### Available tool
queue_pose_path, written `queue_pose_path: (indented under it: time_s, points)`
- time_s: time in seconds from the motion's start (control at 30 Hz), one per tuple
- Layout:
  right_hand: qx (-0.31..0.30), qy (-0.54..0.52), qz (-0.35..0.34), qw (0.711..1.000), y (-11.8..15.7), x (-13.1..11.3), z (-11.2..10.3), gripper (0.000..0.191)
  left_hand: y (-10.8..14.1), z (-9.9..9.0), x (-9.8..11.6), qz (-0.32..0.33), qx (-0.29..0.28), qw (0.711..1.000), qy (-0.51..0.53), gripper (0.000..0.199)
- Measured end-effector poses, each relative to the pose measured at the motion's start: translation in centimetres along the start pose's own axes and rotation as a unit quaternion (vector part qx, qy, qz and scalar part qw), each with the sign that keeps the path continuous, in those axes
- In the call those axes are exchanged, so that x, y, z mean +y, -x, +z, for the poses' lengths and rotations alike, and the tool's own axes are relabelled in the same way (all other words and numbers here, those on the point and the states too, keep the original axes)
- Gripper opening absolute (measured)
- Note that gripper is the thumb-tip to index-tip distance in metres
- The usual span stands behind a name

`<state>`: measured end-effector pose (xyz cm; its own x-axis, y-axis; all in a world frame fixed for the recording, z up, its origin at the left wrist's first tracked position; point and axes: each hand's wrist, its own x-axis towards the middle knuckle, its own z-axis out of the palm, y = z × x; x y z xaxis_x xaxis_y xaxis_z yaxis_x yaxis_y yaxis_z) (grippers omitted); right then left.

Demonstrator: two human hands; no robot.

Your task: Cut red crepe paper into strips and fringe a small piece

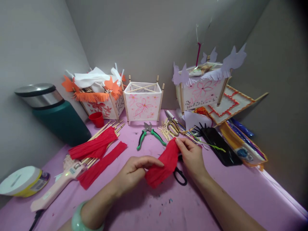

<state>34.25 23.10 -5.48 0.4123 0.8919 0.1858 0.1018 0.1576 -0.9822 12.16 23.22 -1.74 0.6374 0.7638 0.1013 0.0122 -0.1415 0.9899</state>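
A strip of red crepe paper is stretched between my two hands above the purple table. My left hand holds its lower left part, index finger lying over the paper. The upper right end is pinched between the thumb and fingers of my right hand. Black-handled scissors lie partly hidden under the paper and my right hand. More red paper rests on wooden sticks at the left, and another red strip lies beside it.
Green-handled pliers and gold scissors lie beyond my hands. Three paper lanterns stand at the back. On the left are a teal bottle, red cup, glue gun and round tub; right, a black pouch.
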Motion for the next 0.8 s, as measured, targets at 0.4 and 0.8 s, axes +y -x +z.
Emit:
queue_pose_path:
  time_s: [0.4, 0.8]
  points:
    - [-0.022, 0.026, -0.018, 0.999, 0.3, 0.5, 0.2, 0.031, 0.0, 0.8, -0.9, 0.268, 0.049, 0.916, -0.294, 0.035]
    - [-0.095, 0.093, -0.065, 0.989, 1.0, 0.8, 0.8, 0.025, 0.7, 1.6, 0.2, 0.276, -0.018, 0.935, -0.220, 0.026]
